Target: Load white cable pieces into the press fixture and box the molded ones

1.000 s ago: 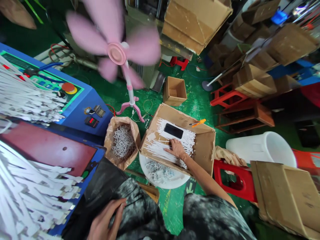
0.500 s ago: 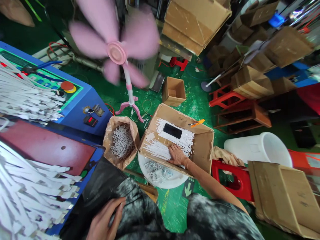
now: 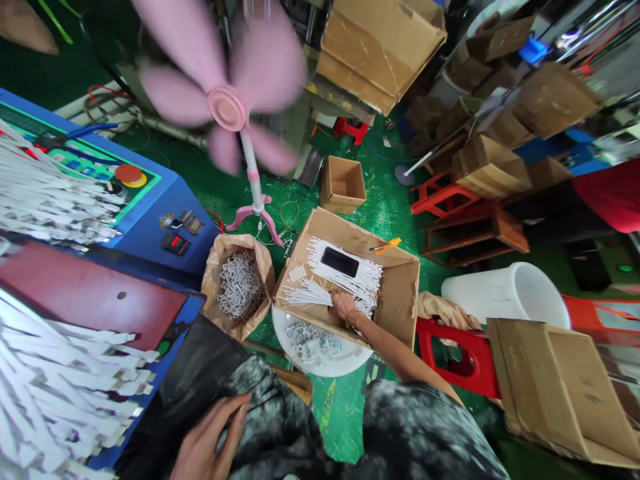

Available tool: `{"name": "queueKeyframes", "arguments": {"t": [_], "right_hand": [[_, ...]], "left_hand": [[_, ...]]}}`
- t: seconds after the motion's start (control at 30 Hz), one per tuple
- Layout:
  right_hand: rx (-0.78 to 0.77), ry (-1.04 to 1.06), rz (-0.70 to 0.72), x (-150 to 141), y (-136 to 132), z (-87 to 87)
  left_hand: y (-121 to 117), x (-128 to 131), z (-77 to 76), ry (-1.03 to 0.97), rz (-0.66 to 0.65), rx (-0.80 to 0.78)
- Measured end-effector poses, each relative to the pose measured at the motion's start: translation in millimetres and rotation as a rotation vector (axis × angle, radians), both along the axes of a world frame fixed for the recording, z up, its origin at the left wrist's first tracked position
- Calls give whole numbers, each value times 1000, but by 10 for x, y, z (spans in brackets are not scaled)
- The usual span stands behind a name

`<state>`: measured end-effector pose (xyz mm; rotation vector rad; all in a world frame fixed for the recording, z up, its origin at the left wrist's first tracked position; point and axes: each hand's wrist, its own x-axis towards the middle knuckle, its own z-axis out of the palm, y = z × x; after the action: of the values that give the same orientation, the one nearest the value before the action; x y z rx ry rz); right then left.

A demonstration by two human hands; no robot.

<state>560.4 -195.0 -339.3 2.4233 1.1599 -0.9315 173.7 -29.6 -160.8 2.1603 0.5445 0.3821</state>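
Observation:
My right hand (image 3: pixel 345 307) is in the open cardboard box (image 3: pixel 395 307), its fingers wrapped round a bundle of thin white strips (image 3: pixel 305 293). The strips fan out to the left of the fist. Behind it, more white strips (image 3: pixel 367 280) lie in the box with a black phone (image 3: pixel 340 262) on top. A small orange-handled tool (image 3: pixel 389 246) is at the box's far rim. My left hand (image 3: pixel 213 433) rests on my left thigh, fingers extended and thumb apart, holding nothing.
A paper bag (image 3: pixel 213 267) of small grey-white pieces stands left of the box. A white round tub (image 3: pixel 320 363) with small clear parts sits under its near edge. A pink fan (image 3: pixel 226 108) spins beyond. At left is a blue machine (image 3: pixel 165 200); at right, a red stool (image 3: pixel 457 360).
My right hand has gone from lying flat on the white strips to gripping a bundle of them, now gathered and fanned out. My left hand stays on my thigh. The view has shifted slightly.

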Motion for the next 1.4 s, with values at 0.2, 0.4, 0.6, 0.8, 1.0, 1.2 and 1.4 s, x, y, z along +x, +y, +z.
{"name": "queueKeyframes", "arguments": {"t": [0.2,0.4,0.6,0.8,1.0,1.2,1.4], "right_hand": [[101,162,-83,4,-22,145],[316,366,-212,176,-36,391],[725,444,-464,358,-323,1055],[1156,425,-713,249,-464,1836],[1448,512,-817,72,-284,2393],[1419,822,-700,-418,153,2828],[1099,1265,-278,-1142,961,3356]], "left_hand": [[-8,-13,-19,15,24,-41],[-23,-2,-26,-6,17,-45],[-48,69,-13,33,-35,-67],[-81,320,172,0,-78,-70],[19,617,496,-37,-176,-120],[53,852,965,-57,-145,-148],[-34,475,1226,-163,181,5]]}}
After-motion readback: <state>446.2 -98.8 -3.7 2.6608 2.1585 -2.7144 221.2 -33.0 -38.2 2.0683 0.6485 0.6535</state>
